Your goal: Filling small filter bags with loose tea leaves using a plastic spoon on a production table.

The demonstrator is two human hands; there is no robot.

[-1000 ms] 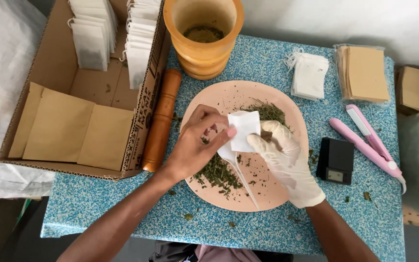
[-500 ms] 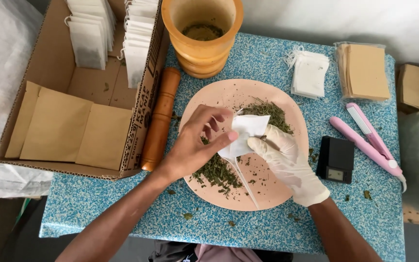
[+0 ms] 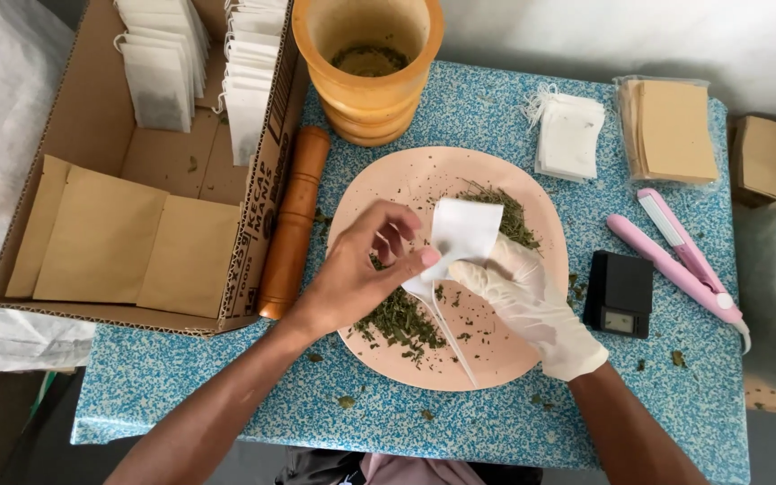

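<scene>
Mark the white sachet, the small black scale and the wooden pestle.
white sachet (image 3: 465,227), head view, centre of its flat paper face.
small black scale (image 3: 620,289), head view, middle of its dark top.
wooden pestle (image 3: 293,224), head view, mid-shaft, beside the cardboard box (image 3: 262,193), on its printed side wall.

Lower part of white filter bag (image 3: 464,229) covered by fingers of left hand (image 3: 357,274) and gloved right hand (image 3: 527,301); bag contents not seen. Plate (image 3: 424,175) partly hidden under both hands. Cardboard box (image 3: 92,135) and wooden mortar (image 3: 370,54) cut off by top edge. Screen of small black scale (image 3: 620,295) too small to be read. Brown packets (image 3: 770,157) at right edge partly cut off.
</scene>
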